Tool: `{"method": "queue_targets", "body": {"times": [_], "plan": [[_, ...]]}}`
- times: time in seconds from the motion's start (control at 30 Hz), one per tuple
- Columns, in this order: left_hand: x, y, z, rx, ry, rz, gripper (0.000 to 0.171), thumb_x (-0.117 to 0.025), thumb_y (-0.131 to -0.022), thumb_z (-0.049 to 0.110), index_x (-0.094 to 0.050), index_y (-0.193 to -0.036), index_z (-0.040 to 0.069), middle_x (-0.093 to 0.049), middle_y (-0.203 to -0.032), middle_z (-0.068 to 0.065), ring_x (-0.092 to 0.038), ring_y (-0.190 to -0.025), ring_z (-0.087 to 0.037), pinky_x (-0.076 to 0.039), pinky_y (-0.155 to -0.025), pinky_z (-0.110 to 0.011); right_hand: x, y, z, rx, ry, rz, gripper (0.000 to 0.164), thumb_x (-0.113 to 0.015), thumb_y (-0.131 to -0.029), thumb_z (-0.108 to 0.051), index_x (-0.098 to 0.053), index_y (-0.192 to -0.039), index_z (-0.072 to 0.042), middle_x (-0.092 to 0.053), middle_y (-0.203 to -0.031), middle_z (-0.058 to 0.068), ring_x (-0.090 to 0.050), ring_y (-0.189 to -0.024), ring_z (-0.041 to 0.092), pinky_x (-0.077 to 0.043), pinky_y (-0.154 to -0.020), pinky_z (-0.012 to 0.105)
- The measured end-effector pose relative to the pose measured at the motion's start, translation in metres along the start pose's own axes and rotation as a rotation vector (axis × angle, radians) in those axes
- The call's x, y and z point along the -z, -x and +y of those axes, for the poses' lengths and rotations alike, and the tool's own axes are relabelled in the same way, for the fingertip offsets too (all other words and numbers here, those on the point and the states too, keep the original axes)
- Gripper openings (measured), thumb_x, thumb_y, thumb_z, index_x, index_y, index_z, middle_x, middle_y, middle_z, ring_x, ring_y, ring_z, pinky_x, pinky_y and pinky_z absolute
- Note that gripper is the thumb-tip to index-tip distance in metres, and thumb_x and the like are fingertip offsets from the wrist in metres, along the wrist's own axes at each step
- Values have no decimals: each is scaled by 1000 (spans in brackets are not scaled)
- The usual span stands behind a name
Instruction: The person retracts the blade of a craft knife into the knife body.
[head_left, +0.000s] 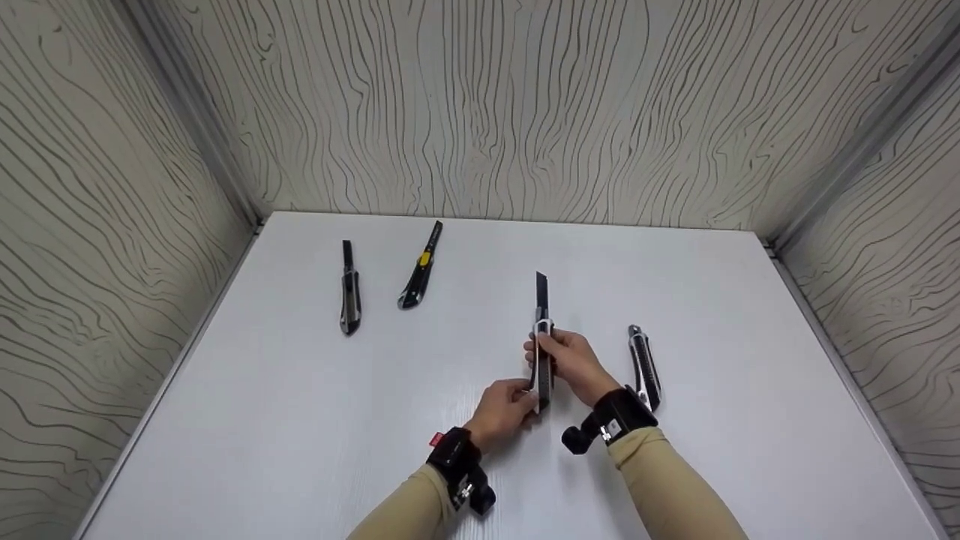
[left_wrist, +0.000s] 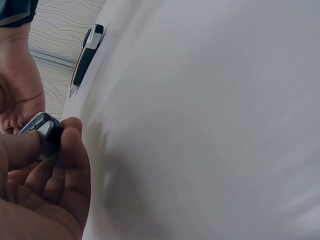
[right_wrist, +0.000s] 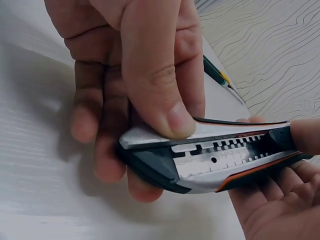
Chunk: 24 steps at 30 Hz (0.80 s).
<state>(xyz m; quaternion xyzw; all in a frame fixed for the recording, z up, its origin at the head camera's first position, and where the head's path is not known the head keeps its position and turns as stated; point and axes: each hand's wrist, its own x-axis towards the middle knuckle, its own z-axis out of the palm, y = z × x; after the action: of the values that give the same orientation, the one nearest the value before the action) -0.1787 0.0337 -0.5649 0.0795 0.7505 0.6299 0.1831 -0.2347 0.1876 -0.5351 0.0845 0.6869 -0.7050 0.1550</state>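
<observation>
Both hands hold one utility knife (head_left: 543, 360) above the white table, its dark blade (head_left: 541, 291) extended and pointing away. My right hand (head_left: 577, 360) grips the knife near its front, the thumb on the slider in the handle's slot, as the right wrist view shows. At the butt end my left hand (head_left: 506, 411) pinches the handle; its thumb (right_wrist: 175, 117) lies along the silver edge. The handle (right_wrist: 205, 165) is silver and black with an orange line and a toothed metal channel. In the left wrist view only the handle's rear end (left_wrist: 47, 130) shows between the fingers.
A second utility knife (head_left: 645, 367), blade retracted, lies beside the right wrist. Toward the back left lie a silver-and-black knife (head_left: 350, 300) and a black knife with a yellow slider (head_left: 420, 274), both with blades out. Wood-patterned walls (head_left: 480, 112) enclose the white table (head_left: 285, 420).
</observation>
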Motion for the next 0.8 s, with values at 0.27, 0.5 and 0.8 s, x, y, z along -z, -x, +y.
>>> {"method": "queue_targets", "body": {"times": [0.27,0.5,0.8], "plan": [[5,2,0,2,-12,7,18,-55,-96,8,-67,-105,-1,-72,-81,-20,-61,-59,-16,-48,-53,-22,-6,-2,2,36,-9,-11,36,-49,-102,-14,-52,-127,11,-67,-101,10,-67,-87,13,-58,-84,29],[5,0,1,5,-4,4,17,-55,-97,10,-67,-103,-1,-71,-80,-23,-59,-57,-15,-44,-49,-20,-5,0,0,55,29,-13,36,-50,-102,-14,-52,-128,10,-68,-107,14,-68,-88,12,-57,-85,27],[4,2,4,-28,-32,5,18,-55,-96,9,-66,-103,-2,-70,-79,-26,-56,-55,-14,-42,-48,-18,-1,2,1,72,52,-44,38,-53,-101,-14,-49,-131,8,-66,-117,21,-68,-92,11,-55,-86,25]]}}
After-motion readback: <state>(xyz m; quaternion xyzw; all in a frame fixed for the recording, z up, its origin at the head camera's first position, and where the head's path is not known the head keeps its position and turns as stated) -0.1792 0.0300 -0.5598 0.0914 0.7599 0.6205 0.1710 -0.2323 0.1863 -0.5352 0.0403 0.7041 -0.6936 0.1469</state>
